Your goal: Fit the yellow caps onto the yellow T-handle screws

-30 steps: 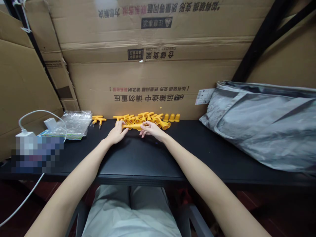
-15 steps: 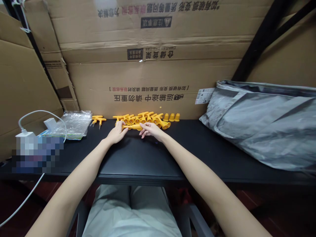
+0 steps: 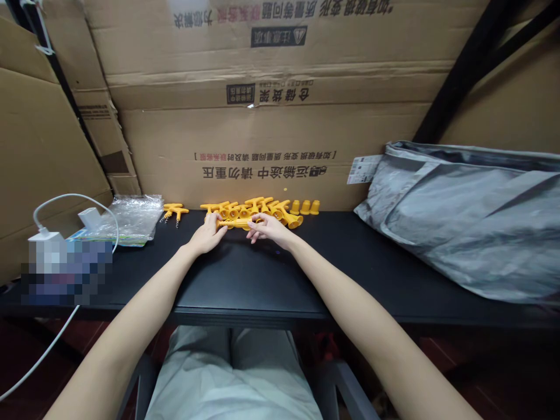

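Note:
My left hand (image 3: 207, 234) is closed on one end of a yellow plastic corkscrew (image 3: 236, 223), its T-shaped handle side. My right hand (image 3: 270, 229) pinches the other end, near the bell-shaped base. The corkscrew lies level between both hands, just in front of a row of similar yellow corkscrews (image 3: 254, 204) with bell-shaped bases. My fingers hide its ends. To the left, a few yellow T-handles with bare metal spirals (image 3: 175, 209) lie on the table. Three loose yellow bell caps (image 3: 305, 207) stand to the right of the row.
The black table (image 3: 249, 286) backs onto a cardboard sheet (image 3: 271, 128). Clear plastic bags (image 3: 133, 219) lie on the left, beside a white charger (image 3: 46, 245) with a cable and a blurred-out item. A large grey bag (image 3: 464, 227) fills the right side.
The camera view has shifted very slightly. Both hands keep about the same place on the corkscrew, with only tiny finger movement on the right.

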The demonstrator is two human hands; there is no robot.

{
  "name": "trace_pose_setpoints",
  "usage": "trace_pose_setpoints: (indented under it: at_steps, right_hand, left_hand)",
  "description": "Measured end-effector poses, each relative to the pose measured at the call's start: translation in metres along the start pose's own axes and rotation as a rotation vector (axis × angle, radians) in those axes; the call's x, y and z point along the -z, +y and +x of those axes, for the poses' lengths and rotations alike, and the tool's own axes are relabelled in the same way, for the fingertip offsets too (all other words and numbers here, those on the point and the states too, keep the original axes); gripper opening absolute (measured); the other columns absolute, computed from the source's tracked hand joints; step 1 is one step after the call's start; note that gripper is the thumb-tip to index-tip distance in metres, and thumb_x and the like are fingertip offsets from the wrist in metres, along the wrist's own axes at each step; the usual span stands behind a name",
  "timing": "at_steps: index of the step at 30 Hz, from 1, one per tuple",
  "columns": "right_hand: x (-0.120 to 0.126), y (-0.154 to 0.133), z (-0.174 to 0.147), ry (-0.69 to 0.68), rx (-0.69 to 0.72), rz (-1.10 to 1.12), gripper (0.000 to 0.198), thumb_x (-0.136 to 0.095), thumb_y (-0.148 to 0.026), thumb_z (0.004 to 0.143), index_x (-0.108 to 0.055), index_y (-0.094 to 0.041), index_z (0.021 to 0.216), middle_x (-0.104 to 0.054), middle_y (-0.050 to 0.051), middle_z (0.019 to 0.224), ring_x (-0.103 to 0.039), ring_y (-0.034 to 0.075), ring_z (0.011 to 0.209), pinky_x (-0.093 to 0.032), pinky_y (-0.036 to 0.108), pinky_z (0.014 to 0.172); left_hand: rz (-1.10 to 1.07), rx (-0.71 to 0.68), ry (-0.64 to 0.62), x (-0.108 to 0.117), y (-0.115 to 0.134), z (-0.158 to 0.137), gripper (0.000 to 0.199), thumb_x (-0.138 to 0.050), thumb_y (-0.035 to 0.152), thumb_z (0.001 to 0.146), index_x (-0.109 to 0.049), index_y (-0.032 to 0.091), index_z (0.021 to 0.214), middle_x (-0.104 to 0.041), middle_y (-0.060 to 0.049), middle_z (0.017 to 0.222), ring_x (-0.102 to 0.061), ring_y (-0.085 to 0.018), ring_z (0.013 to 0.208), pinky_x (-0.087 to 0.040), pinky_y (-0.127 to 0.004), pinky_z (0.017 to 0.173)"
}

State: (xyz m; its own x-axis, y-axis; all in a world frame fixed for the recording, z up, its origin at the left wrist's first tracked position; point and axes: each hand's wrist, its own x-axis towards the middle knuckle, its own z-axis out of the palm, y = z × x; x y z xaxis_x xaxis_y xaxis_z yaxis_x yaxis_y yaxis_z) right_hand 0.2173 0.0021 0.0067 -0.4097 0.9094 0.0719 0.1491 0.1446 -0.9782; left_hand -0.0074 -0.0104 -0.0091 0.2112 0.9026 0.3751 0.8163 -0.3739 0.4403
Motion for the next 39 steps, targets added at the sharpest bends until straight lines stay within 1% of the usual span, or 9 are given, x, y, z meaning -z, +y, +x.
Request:
trace_pose_setpoints:
  at_steps: [4, 7, 12, 18, 29, 39]
  right_hand:
    - [-0.0010, 0.0024, 0.0017, 0.004, -0.005, 0.018, 0.034, -0.065, -0.047, 0.081, -0.048, -0.018, 0.087, -0.070, 0.002, 0.063, -0.064, 0.012, 0.049, -0.046, 0.021, 0.055]
    - [-0.0026, 0.0030, 0.0021, 0.013, -0.024, 0.026, 0.037, -0.062, -0.053, 0.081, -0.048, -0.018, 0.081, -0.069, 0.003, 0.060, -0.063, 0.012, 0.047, -0.045, 0.021, 0.052]
    - [-0.0048, 0.0022, 0.0026, 0.035, -0.048, 0.038, 0.040, -0.059, -0.055, 0.083, -0.046, -0.019, 0.075, -0.068, 0.004, 0.058, -0.063, 0.013, 0.046, -0.046, 0.021, 0.050]
    - [-0.0054, 0.0026, 0.0039, 0.054, -0.070, 0.050, 0.042, -0.058, -0.058, 0.082, -0.044, -0.019, 0.073, -0.068, 0.005, 0.058, -0.063, 0.015, 0.046, -0.046, 0.023, 0.049]
    - [-0.0079, -0.0016, 0.0013, 0.079, -0.124, 0.101, 0.044, -0.056, -0.060, 0.083, -0.051, -0.017, 0.073, -0.066, 0.007, 0.056, -0.062, 0.015, 0.045, -0.047, 0.023, 0.047]
    - [-0.0093, 0.0048, 0.0050, 0.054, -0.186, 0.214, 0.045, -0.056, -0.062, 0.081, -0.052, -0.017, 0.072, -0.066, 0.005, 0.055, -0.062, 0.015, 0.044, -0.052, 0.025, 0.049]
  left_hand:
    - [0.007, -0.022, 0.022, -0.0019, -0.0006, -0.0001, 0.030, -0.041, 0.042, 0.088, -0.042, 0.020, 0.108, -0.047, -0.010, 0.112, -0.060, -0.022, 0.097, -0.048, -0.040, 0.088]
    - [0.010, -0.039, 0.026, -0.0030, -0.0012, 0.0000, 0.031, -0.041, 0.042, 0.087, -0.042, 0.020, 0.109, -0.046, -0.010, 0.112, -0.060, -0.022, 0.095, -0.048, -0.040, 0.088]
    - [0.026, -0.041, 0.011, -0.0040, -0.0018, -0.0002, 0.032, -0.040, 0.042, 0.088, -0.040, 0.019, 0.110, -0.045, -0.010, 0.112, -0.059, -0.022, 0.095, -0.048, -0.040, 0.087]
    - [0.033, -0.057, 0.030, -0.0053, -0.0018, -0.0007, 0.031, -0.041, 0.040, 0.088, -0.040, 0.019, 0.110, -0.045, -0.010, 0.111, -0.057, -0.021, 0.096, -0.047, -0.041, 0.090]
    - [0.024, -0.055, 0.036, -0.0054, 0.0015, -0.0018, 0.031, -0.042, 0.040, 0.088, -0.041, 0.019, 0.110, -0.046, -0.010, 0.109, -0.058, -0.022, 0.094, -0.048, -0.041, 0.090]
    - [0.043, -0.030, 0.008, -0.0043, 0.0038, -0.0022, 0.030, -0.040, 0.041, 0.089, -0.040, 0.019, 0.110, -0.045, -0.010, 0.110, -0.059, -0.021, 0.093, -0.048, -0.040, 0.089]
